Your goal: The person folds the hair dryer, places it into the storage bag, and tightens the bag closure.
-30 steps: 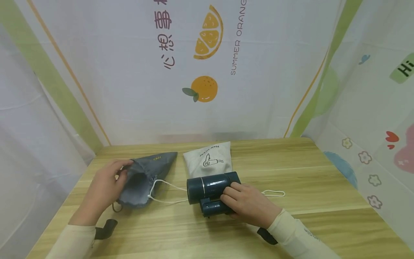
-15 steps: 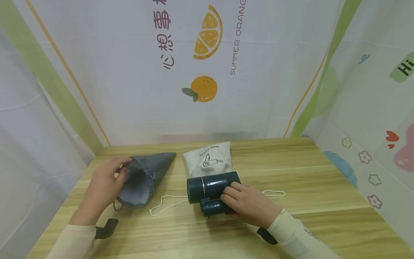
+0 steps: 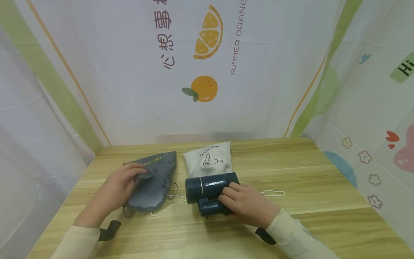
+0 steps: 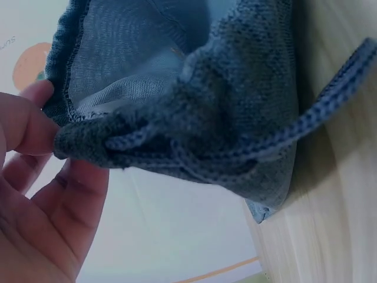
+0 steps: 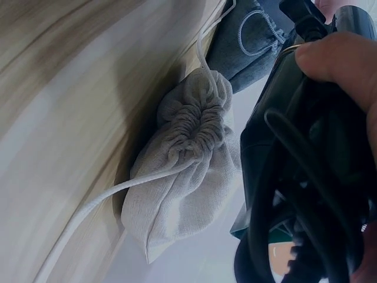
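My left hand [image 3: 118, 187] pinches the rim of a dark grey drawstring bag [image 3: 166, 167], whose mouth gapes toward me and slightly right. In the left wrist view the thumb and fingers grip the bag's hemmed edge [image 4: 88, 141], and its grey cord [image 4: 288, 130] hangs out. To the right, my right hand [image 3: 247, 201] holds a folded dark teal hair dryer [image 3: 210, 187] whose barrel end points at the grey bag. Its bundled black power cord [image 5: 306, 159] shows in the right wrist view. Behind the dryer lies a pale drawstring bag [image 3: 210, 158], filled and cinched.
White cord [image 3: 165, 208] from the pale bag runs left along the wooden table [image 3: 317, 180] to beneath the grey bag's mouth. Another white cord loop [image 3: 275, 193] lies right of the right hand. A printed curtain [image 3: 145, 108] stands behind the table.
The white cord loop has dropped flat onto the table. My left hand has moved right with the grey bag's rim, swinging the mouth closer to the hair dryer, which shifts slightly left.
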Available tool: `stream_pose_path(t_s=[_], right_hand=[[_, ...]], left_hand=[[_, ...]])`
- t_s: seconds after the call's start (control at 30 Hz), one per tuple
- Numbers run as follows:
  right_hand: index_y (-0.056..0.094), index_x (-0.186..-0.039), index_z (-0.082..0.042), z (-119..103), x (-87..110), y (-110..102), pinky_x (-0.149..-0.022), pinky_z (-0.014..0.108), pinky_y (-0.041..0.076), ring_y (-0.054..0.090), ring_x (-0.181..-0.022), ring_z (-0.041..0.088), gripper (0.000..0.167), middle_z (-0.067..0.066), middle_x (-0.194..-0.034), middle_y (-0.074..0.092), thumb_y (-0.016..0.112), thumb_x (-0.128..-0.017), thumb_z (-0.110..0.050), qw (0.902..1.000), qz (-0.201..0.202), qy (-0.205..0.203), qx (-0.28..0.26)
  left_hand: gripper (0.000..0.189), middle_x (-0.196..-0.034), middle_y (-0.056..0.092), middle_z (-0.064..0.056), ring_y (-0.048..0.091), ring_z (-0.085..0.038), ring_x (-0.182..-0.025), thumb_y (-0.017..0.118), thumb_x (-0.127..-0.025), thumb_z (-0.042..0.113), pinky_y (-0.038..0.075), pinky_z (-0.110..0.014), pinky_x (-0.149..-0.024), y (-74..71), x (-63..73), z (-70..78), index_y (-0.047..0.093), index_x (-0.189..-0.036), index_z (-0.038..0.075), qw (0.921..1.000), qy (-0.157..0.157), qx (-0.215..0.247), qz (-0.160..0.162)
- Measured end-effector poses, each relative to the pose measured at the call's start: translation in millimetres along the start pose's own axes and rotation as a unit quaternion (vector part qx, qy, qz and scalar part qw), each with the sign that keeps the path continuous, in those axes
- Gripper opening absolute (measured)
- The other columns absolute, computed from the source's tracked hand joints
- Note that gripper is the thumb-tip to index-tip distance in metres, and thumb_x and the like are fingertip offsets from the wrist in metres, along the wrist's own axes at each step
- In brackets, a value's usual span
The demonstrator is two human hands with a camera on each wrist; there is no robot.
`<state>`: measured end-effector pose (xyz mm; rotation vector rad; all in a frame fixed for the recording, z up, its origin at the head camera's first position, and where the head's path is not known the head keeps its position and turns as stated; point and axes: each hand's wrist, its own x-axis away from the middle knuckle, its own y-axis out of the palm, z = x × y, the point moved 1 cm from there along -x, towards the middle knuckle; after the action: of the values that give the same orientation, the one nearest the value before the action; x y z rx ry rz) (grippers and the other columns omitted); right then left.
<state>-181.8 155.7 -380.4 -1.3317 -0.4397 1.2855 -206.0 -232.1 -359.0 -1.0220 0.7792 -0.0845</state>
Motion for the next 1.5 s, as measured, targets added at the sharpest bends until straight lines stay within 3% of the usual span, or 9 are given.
stream_pose_path(t_s=[0.13,0.5,0.6,0.73,1.1,1.33,1.5], right_hand=[[0.061,-0.103,-0.014,-1.0,-2.1,-0.3,-0.068,0.029,0.05,0.052,-0.085,0.015,0.057,-0.005,-0.098,0.058,0.093,-0.062,-0.037,1.0,-0.003,0.0,-0.003],[0.061,-0.104,-0.014,-2.0,-4.9,0.5,-0.067,0.028,0.051,0.053,-0.086,0.015,0.057,-0.005,-0.099,0.057,0.093,-0.062,-0.036,0.9999,0.003,0.0,-0.014],[0.061,-0.105,-0.014,-1.9,-5.6,0.8,-0.067,0.028,0.051,0.052,-0.086,0.015,0.057,-0.005,-0.099,0.057,0.093,-0.063,-0.036,0.9999,0.001,0.0,-0.012],[0.061,-0.104,-0.014,-2.1,-6.5,0.1,-0.066,0.028,0.051,0.052,-0.086,0.015,0.055,-0.004,-0.098,0.057,0.092,-0.064,-0.036,0.9999,-0.001,0.001,-0.011],[0.062,-0.104,-0.014,-5.4,-18.0,-0.7,-0.067,0.027,0.051,0.052,-0.085,0.015,0.052,-0.004,-0.098,0.057,0.09,-0.066,-0.035,0.9999,0.013,-0.01,0.003],[0.064,-0.102,-0.016,-11.6,-30.8,1.0,-0.067,0.026,0.05,0.052,-0.082,0.014,0.035,-0.005,-0.095,0.057,0.084,-0.077,-0.031,0.999,0.04,-0.017,0.008],[0.064,-0.1,-0.016,-15.3,-40.1,1.5,-0.067,0.026,0.05,0.051,-0.081,0.014,0.032,-0.005,-0.094,0.057,0.082,-0.077,-0.029,0.9982,0.052,-0.026,0.014]], left_hand=[[0.039,-0.118,0.066,-0.014,0.065,-0.036,-0.105,0.058,-0.083,-0.018,0.054,-0.048,-0.08,3.0,1.0,0.6,0.07,-0.113,0.003,0.9996,-0.014,0.007,-0.024],[0.04,-0.113,0.068,-0.011,0.067,-0.031,-0.102,0.057,-0.083,-0.017,0.054,-0.045,-0.08,3.4,0.7,4.4,0.069,-0.116,0.002,0.9966,-0.045,0.021,-0.066],[0.04,-0.112,0.068,-0.009,0.065,-0.022,-0.092,0.058,-0.083,-0.014,0.053,-0.039,-0.073,4.5,0.4,4.9,0.068,-0.118,0.001,0.9953,-0.056,0.023,-0.076],[0.042,-0.107,0.065,-0.006,0.051,-0.01,-0.077,0.061,-0.083,-0.01,0.044,-0.03,-0.064,6.1,-0.8,5.9,0.065,-0.123,0.0,0.9929,-0.072,0.034,-0.088],[0.042,-0.112,0.064,-0.008,0.051,-0.012,-0.079,0.06,-0.083,-0.011,0.045,-0.031,-0.067,6.2,-0.1,7.5,0.064,-0.124,0.0,0.9928,-0.072,0.024,-0.092],[0.042,-0.115,0.065,-0.009,0.055,-0.014,-0.084,0.061,-0.082,-0.011,0.048,-0.034,-0.07,8.5,-0.3,7.4,0.064,-0.123,0.0,0.9928,-0.072,0.026,-0.093],[0.043,-0.114,0.065,-0.008,0.055,-0.013,-0.084,0.061,-0.082,-0.011,0.047,-0.033,-0.07,8.9,-1.0,8.3,0.064,-0.123,0.0,0.9929,-0.072,0.026,-0.091]])
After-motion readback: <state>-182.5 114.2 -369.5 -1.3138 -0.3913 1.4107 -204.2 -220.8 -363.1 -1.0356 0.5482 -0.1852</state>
